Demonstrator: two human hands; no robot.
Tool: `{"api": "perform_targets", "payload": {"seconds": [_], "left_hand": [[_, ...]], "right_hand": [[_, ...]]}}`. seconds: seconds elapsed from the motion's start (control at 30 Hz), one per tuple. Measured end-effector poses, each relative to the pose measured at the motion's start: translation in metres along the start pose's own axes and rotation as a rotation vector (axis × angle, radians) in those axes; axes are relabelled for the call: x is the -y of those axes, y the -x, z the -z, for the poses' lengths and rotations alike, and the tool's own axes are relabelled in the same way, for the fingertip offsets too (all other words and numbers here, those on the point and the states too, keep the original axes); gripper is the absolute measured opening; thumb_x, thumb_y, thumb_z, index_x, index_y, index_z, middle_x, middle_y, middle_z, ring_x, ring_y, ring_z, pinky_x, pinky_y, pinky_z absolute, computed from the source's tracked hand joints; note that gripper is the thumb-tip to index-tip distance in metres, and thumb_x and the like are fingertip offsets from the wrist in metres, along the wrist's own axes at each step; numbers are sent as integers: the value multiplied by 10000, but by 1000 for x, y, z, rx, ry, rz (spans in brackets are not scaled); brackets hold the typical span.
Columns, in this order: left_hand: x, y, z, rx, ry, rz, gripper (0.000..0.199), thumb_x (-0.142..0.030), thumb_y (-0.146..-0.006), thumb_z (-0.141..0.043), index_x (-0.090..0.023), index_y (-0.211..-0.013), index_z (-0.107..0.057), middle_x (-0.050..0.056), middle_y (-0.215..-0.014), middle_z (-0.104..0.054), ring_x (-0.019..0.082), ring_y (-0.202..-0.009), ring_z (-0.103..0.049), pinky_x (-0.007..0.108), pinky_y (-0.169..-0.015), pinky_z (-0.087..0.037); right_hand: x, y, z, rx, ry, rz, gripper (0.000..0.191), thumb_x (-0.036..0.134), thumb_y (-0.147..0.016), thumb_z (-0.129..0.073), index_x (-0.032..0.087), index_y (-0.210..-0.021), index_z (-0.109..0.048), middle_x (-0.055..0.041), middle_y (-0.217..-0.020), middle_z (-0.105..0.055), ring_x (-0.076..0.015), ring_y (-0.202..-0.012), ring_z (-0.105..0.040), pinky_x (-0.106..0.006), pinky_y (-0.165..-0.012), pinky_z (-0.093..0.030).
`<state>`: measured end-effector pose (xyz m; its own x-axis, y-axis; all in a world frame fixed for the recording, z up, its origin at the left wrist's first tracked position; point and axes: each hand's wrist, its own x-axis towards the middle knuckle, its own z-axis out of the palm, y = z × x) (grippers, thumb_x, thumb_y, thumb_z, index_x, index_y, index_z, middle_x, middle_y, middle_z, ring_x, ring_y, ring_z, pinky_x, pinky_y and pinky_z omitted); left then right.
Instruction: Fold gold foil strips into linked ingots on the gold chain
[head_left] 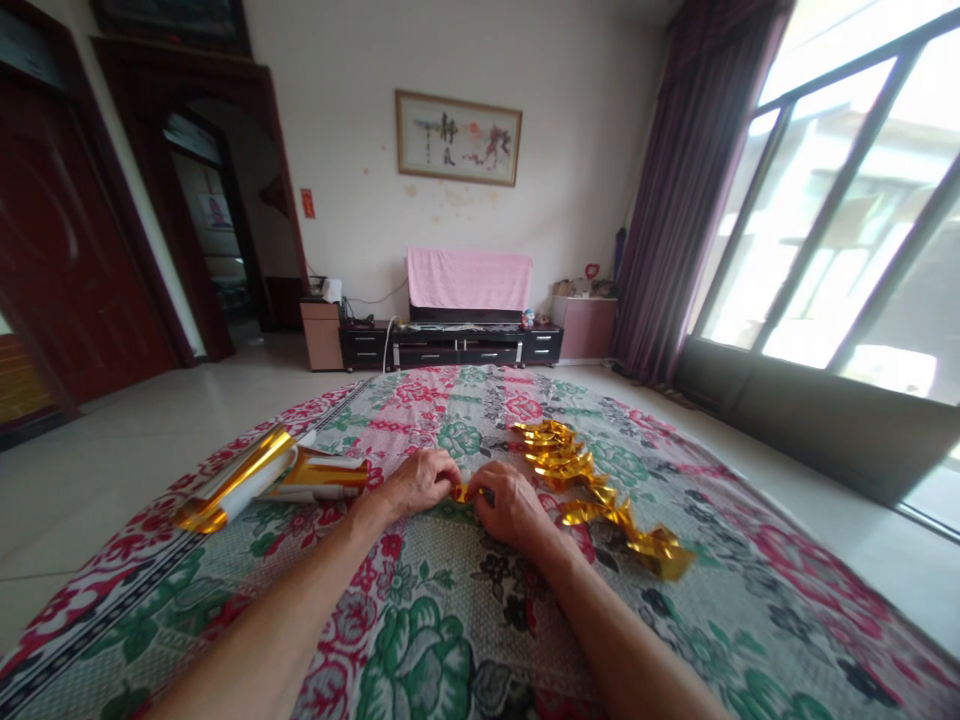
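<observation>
Between my two hands is a small piece of gold foil paper (461, 492), pinched at both ends just above the flowered cloth. My left hand (421, 480) closes its thumb and fingers on one end. My right hand (506, 502) grips the other end with curled fingers, which partly hide the foil. Right of my hands lie several folded gold foil pieces (559, 465) in a loose row. To the left rest rolled sheets of gold foil paper (247, 475) with white backs.
The flowered cloth (420, 650) covers the broad surface in front of me. Beyond it stand a low black TV cabinet (427, 352) and a pink cloth (470, 278) draped over a screen. A purple curtain (675, 200) and windows are at the right, a red door (75, 220) at the left.
</observation>
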<state>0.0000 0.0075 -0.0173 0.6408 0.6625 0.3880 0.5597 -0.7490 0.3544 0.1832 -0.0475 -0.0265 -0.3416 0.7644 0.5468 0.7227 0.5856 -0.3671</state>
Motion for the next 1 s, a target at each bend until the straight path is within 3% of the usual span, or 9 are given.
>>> {"api": "perform_targets", "payload": {"seconds": [0.23,0.53,0.83,1.0], "left_hand": [[5,3,11,173,96,-97,194,-131,-702,-542,-206,-785,-699,5,-825,-631,106,-774,-561,187,-730,-420],[-2,3,10,84,29,-147,224,-111,-728,-499,-192,-773,-703,18,-767,-642,109,-750,-564,197,-726,-422],[-2,6,14,126,72,-41,219,-119,-683,-536,-207,-806,-694,14,-843,-620,109,-763,-559,189,-727,-426],[-6,6,15,121,60,-50,191,-129,-706,-536,-199,-787,-694,17,-809,-616,118,-781,-559,202,-748,-421]], "right_hand": [[-4,-2,7,64,-115,51,192,100,-703,-541,208,-768,-686,-22,-816,-654,-142,-805,-569,-254,-767,-416],[-3,-6,11,106,-122,36,176,100,-710,-548,191,-768,-687,-22,-817,-662,-142,-824,-568,-241,-769,-412],[-1,-3,8,95,-43,49,145,130,-763,-532,185,-780,-665,-31,-783,-630,-145,-823,-548,-258,-769,-393],[1,-1,7,80,-30,29,137,151,-780,-523,188,-778,-656,-31,-794,-614,-140,-806,-543,-259,-761,-388]]}}
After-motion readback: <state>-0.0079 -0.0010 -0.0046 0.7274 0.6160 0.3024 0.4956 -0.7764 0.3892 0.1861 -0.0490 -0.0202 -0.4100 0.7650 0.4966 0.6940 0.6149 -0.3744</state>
